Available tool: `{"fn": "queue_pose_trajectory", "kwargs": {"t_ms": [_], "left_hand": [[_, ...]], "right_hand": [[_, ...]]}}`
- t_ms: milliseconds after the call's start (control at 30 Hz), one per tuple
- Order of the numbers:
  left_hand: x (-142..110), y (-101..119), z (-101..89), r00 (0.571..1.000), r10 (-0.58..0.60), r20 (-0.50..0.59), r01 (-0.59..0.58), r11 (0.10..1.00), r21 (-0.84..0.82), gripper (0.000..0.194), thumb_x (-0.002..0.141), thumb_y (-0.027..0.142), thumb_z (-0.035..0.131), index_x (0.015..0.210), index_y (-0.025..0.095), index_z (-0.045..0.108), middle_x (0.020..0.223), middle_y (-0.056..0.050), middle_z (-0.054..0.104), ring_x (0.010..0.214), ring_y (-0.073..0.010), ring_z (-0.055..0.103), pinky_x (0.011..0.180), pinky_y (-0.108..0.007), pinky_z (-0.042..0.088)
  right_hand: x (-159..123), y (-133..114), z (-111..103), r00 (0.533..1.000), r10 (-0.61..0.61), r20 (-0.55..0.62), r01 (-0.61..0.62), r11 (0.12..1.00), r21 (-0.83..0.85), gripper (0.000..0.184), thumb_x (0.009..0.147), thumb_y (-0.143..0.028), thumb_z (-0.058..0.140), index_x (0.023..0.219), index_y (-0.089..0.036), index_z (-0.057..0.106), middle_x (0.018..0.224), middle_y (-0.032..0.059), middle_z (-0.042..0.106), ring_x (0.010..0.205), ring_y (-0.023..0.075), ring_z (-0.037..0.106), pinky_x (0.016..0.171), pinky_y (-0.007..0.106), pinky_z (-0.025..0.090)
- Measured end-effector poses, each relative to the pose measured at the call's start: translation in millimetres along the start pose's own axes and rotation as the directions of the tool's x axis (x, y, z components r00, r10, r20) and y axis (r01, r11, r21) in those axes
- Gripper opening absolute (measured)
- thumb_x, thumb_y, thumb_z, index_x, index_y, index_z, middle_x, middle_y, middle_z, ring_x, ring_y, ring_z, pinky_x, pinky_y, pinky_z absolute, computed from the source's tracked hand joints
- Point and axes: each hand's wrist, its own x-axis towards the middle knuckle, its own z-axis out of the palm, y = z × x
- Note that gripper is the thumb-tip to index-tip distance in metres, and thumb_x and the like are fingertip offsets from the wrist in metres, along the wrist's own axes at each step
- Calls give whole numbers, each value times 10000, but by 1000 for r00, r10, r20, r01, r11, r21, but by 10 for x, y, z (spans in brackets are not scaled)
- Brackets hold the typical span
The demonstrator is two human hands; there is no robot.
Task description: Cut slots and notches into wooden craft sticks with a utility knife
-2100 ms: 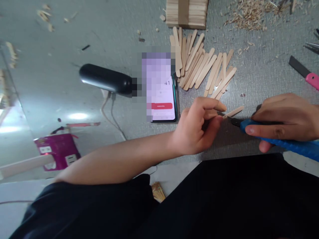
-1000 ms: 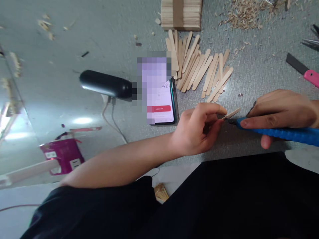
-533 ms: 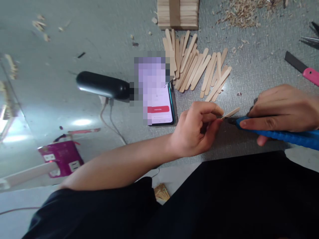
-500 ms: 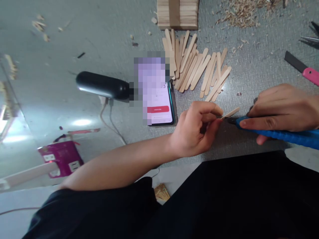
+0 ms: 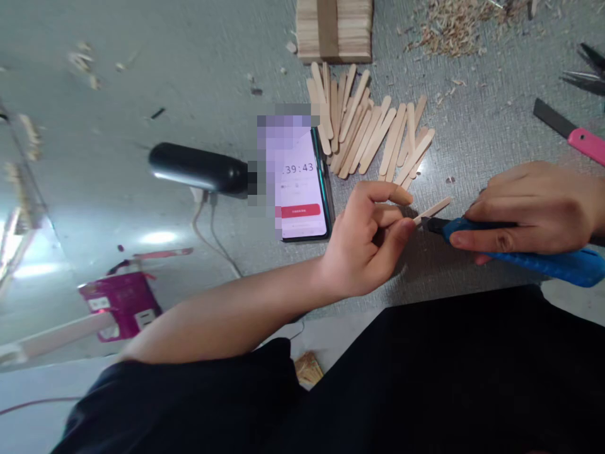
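Grey, finely textured worktop (image 5: pixel 212 88) spreads beneath both arms, with a bright patch of reflected light towards its left side. Near its lower edge, the left hand (image 5: pixel 366 246) has its thumb and fingers clamped on a thin wooden stick (image 5: pixel 439 205), whose free end slants up to the right. The right hand (image 5: pixel 534 208) is closed around a blue-handled tool (image 5: pixel 562 265), its dark tip close beside the stick, just past the left fingertips; whether the two touch is too small to tell. Beyond the left hand, loose wooden sticks (image 5: pixel 377 142) lie fanned and overlapping, and past them sits a bundle of sticks (image 5: pixel 350 31) wrapped in a brown band. Left of the loose ones, a phone (image 5: pixel 300 189) lies face up, showing 39:43 above a red bar, its upper part blurred. Further left are a black oblong device (image 5: pixel 198 167) with a pale cable (image 5: pixel 222 255) and a purple block (image 5: pixel 123 296). Wood shavings (image 5: pixel 449 31) are heaped at the far side, while a pink-handled blade (image 5: pixel 588 144) rests to the right.
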Motion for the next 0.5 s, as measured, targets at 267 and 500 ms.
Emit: {"fn": "queue_pose_trajectory", "kwargs": {"t_ms": [267,500], "left_hand": [[-39,-20,-37,997,13,70,-16,999,45,167,1143,258,635,1303,292,601,679,84,454,455,-99,415,517,-330,352],[-17,-23,-36,993,15,114,-15,1000,-2,313,1126,159,588,1398,306,540,595,105,408,426,-110,409,484,-299,301]], "right_hand": [[-155,61,130,934,-349,-72,319,908,-271,330,1127,-317,662,1448,-249,692,972,17,765,741,175,665,700,322,559],[-153,96,184,886,-461,-52,388,797,-462,407,1087,-357,734,1454,-190,677,952,28,731,757,185,646,662,327,580]]}}
